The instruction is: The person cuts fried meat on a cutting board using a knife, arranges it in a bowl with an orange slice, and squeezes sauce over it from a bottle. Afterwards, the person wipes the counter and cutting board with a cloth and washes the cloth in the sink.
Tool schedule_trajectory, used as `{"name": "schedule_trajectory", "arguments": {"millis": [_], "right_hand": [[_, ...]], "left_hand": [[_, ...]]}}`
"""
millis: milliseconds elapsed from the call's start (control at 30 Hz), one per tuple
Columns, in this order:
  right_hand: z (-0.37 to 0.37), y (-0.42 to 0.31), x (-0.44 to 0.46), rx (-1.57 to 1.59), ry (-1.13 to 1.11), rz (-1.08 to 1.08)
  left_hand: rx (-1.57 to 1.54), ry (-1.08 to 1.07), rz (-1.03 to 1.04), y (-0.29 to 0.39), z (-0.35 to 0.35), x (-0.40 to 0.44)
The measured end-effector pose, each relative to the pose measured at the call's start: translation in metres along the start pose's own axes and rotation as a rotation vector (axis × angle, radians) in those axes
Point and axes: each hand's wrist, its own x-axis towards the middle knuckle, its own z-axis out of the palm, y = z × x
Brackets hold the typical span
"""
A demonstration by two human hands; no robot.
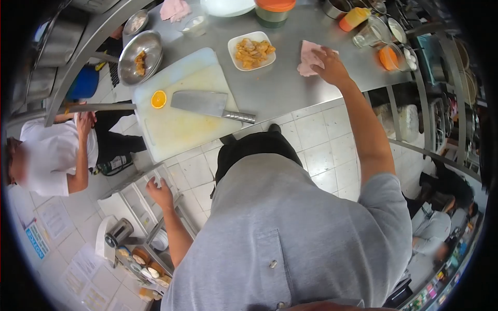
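My right hand (330, 66) rests on a pink cloth (307, 58) on the steel table (285, 96), its fingers spread over the cloth's right part. My left hand (160, 194) hangs in the air below and left of the table, fingers apart, holding nothing. Left of the cloth stands a square white dish (231, 52) of yellow-orange food pieces (253, 52). On the white cutting board (181, 132) lie a cleaver (199, 102), its handle pointing right, and a halved orange (158, 99).
A steel bowl (124, 65) with some food sits beyond the board's left corner. At the back right are a sauce bottle (351, 22) and several containers. A person in white (57, 150) stands at the left; another (431, 230) is at the lower right.
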Motion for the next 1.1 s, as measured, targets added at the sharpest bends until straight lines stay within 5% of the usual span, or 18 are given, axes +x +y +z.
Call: {"name": "schedule_trajectory", "arguments": {"millis": [67, 100, 200, 433, 533, 667, 733, 800, 867, 900, 967, 1067, 1100], "right_hand": [[0.046, -0.006, 0.011, -0.395, 0.35, 0.081], [0.064, -0.022, 0.008, -0.299, 0.405, 0.056], [0.107, -0.069, -0.01, -0.002, 0.398, -0.111], [0.123, -0.14, -0.004, 0.148, 0.187, -0.166], [0.108, -0.137, -0.027, 0.108, -0.02, -0.476], [0.027, -0.073, -0.062, 0.208, -0.662, -0.741], [0.013, -0.013, -0.038, 0.512, -0.628, -0.354], [-0.006, 0.023, 0.012, 0.406, -0.251, -0.161], [-0.008, 0.029, 0.074, 0.427, -0.09, 0.298], [0.012, 0.031, 0.094, 0.43, -0.097, 0.284], [0.074, 0.025, 0.114, -0.083, 0.373, 0.05], [0.101, -0.035, 0.04, -0.072, 0.212, -0.099], [0.109, -0.049, 0.002, -0.01, 0.205, -0.185]], "left_hand": [[0.064, -0.015, 0.039, -0.009, -0.005, -0.011], [0.044, -0.047, 0.061, -0.008, -0.009, -0.016], [0.019, -0.064, 0.05, -0.013, -0.009, -0.033], [-0.059, -0.577, -0.107, -0.117, 0.032, -0.111], [-0.034, -0.684, -0.203, -0.126, 0.042, -0.149], [-0.049, -0.579, -0.321, -0.144, 0.057, -0.165], [0.011, -0.545, -0.407, -0.08, 0.043, -0.158], [0.307, -0.634, -0.284, -0.062, 0.048, -0.14], [0.187, -0.659, -0.203, -0.007, 0.046, -0.126], [0.189, -0.707, -0.122, 0.036, 0.045, -0.112], [0.111, -0.843, 0.076, 0.101, 0.056, -0.091], [-0.194, -1.225, -0.012, 0.235, 0.052, -0.075], [-0.3, -1.277, 0.12, 0.272, 0.058, -0.077]]}}
